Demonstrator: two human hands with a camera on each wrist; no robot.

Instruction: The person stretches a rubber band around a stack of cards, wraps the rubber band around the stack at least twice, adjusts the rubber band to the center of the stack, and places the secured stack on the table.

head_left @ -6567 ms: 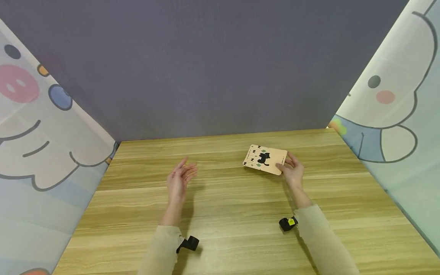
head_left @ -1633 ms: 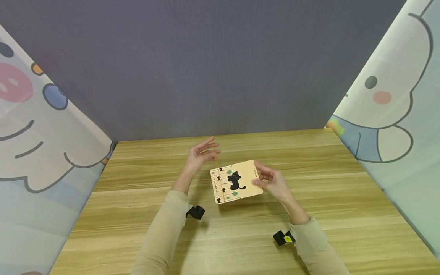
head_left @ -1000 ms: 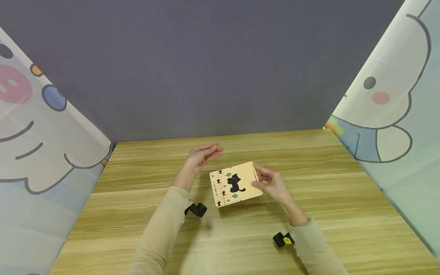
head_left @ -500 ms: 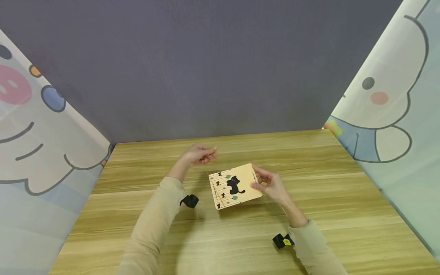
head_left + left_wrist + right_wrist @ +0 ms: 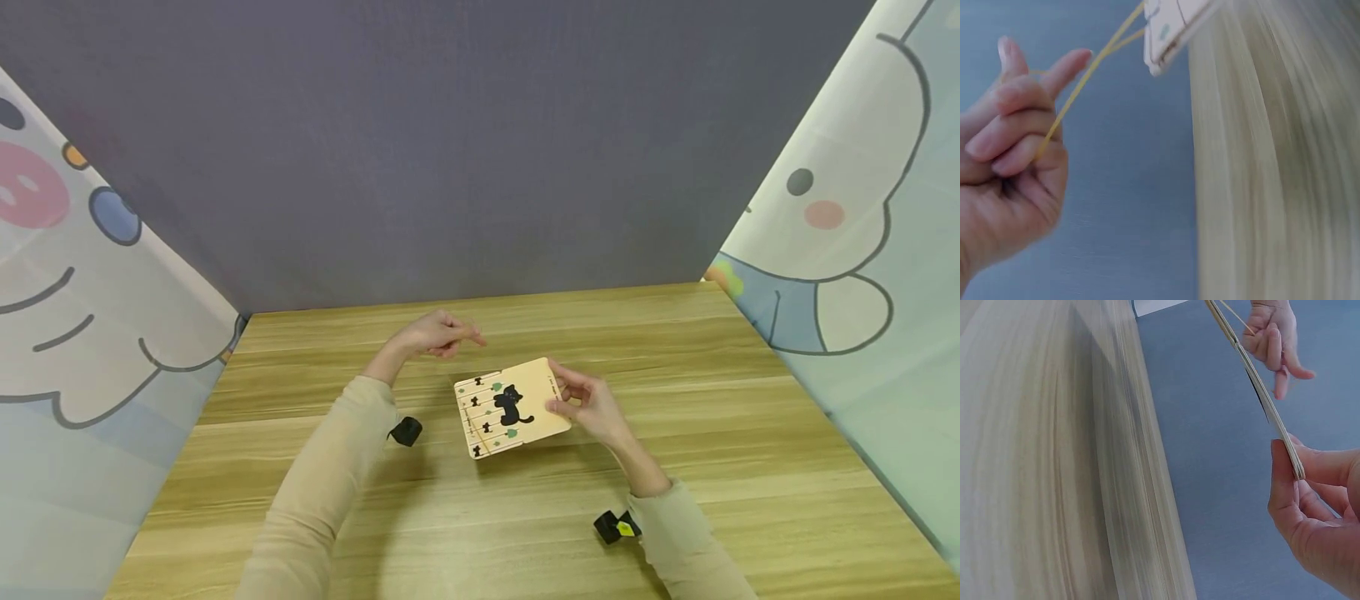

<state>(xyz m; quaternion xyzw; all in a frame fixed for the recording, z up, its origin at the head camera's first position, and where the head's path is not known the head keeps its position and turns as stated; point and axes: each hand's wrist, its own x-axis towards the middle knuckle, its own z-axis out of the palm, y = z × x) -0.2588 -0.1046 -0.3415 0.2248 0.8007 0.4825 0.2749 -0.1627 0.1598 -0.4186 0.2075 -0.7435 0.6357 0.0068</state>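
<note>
Cat card (image 5: 536,383) aloft over the table (image 5: 480,533), rubber band (image 5: 1084,85) taut!
I've got the right hand (image 5: 596,408) pinching the card's edge, left hand (image 5: 435,333) curled around the band; stretching step, I judge; next move calls for steady tension.

Illegible tiny print on card (image 5: 512,408)

Two grips (image 5: 435,333) (image 5: 594,407), one cat-print board (image 5: 512,407), one yellow band (image 5: 1077,94), two wrist cameras (image 5: 407,431) (image 5: 607,527), one table (image 5: 517,525).
</note>
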